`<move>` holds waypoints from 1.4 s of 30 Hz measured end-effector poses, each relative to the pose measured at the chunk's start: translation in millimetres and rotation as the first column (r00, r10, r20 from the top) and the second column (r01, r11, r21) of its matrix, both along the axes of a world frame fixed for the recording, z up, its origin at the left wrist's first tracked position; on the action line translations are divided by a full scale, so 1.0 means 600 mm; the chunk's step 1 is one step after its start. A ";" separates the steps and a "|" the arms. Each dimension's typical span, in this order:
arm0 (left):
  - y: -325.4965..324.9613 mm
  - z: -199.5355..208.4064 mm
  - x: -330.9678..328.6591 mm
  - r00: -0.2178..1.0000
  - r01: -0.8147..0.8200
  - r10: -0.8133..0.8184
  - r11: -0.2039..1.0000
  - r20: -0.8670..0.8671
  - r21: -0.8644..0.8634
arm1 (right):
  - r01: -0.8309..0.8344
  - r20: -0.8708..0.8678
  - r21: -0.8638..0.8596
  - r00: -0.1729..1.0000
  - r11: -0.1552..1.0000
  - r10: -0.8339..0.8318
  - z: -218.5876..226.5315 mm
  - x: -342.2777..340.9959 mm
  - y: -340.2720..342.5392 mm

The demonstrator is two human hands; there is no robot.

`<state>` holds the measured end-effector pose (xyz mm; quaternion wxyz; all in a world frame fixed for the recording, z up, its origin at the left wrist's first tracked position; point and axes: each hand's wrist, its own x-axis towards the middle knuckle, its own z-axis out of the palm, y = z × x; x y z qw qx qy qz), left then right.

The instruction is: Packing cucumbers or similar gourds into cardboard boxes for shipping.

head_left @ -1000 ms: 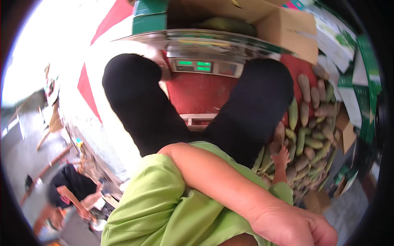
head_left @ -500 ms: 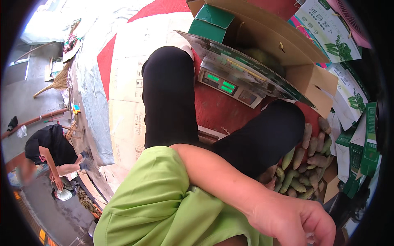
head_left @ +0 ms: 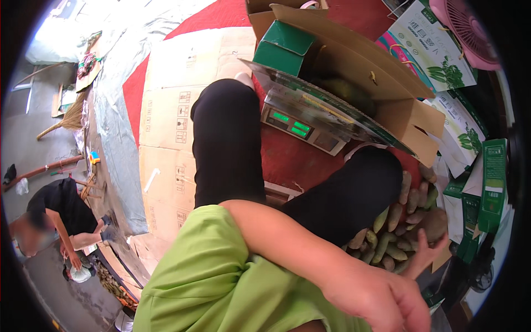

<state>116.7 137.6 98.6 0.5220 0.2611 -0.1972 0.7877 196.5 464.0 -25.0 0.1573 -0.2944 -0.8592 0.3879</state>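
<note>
My left hand [head_left: 381,301] is at the lower right, its forearm crossing my body from a green sleeve. Its fingers curl downward and anything inside them is hidden. Beyond it, my right hand [head_left: 425,255] grips a large brown rounded vegetable [head_left: 435,222] above a pile of long brown and green vegetables [head_left: 387,249]. An open cardboard box [head_left: 406,119] rests on a digital scale [head_left: 301,130] with lit green displays, beyond my knees. Inside the box a dark greenish vegetable [head_left: 345,94] shows in shadow.
Flat white and green cartons [head_left: 456,124] lean at the right, near a pink fan [head_left: 470,27]. Cardboard sheeting [head_left: 166,110] covers the floor left of my leg. Farther left, a person in black [head_left: 61,210] bends over beside a broom [head_left: 72,119].
My right hand has come into view, gripping the large brown vegetable over the pile. My left hand has shifted slightly left and down. The view has turned a little.
</note>
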 end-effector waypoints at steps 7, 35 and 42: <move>-0.101 -0.063 -0.091 0.174 -0.915 0.438 0.402 -0.882 0.019 | -0.344 -0.267 0.139 0.890 0.929 0.370 0.197 -0.171 -0.083; -0.277 -0.124 -0.202 -0.015 -0.840 -0.745 -0.352 -0.666 0.412 | -0.961 0.415 0.039 0.265 0.274 0.871 -0.045 -0.535 -0.474; -0.267 -0.132 -0.206 -0.039 -0.819 -0.759 -0.348 -0.650 0.456 | -0.953 0.071 -0.010 0.302 0.303 0.951 0.070 -0.499 -0.373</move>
